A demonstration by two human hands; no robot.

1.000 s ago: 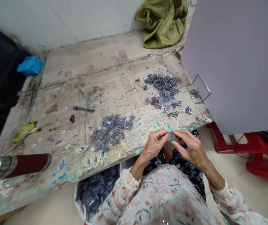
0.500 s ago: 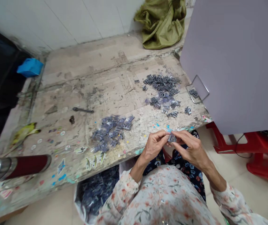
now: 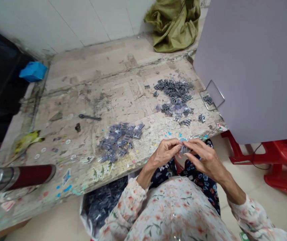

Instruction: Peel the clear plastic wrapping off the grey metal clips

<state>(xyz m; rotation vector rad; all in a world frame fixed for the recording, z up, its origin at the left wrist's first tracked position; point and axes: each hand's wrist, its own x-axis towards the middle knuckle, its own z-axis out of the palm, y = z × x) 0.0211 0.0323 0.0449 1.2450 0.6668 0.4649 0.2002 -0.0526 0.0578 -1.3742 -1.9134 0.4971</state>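
Between my two hands, just past the table's front edge, is a small grey plastic part (image 3: pixel 184 149), seemingly in a clear little bag. My left hand (image 3: pixel 165 152) pinches its left side with thumb and forefinger. The fingers and thumb of my right hand (image 3: pixel 204 156) grip its right side. Beyond my hands lies a heap of loose grey plastic parts (image 3: pixel 175 89), with some clear bags among them. To the left, nearer the edge, is a pile of small bagged parts (image 3: pixel 119 142). Fingertips hide some of the held piece.
A dark red flask (image 3: pixel 33 177) lies at the table's left. A dark grey tool (image 3: pixel 90 117) and banana peel (image 3: pixel 29 142) are nearby. Below the edge stands a sack (image 3: pixel 103 204) of bagged parts. A grey panel (image 3: pixel 251 67) with a wire handle borders the right, near red stools (image 3: pixel 284 160).
My hands stay in nearly the same place with the small part. My left fingers have shifted slightly on it, and it looks a little turned.
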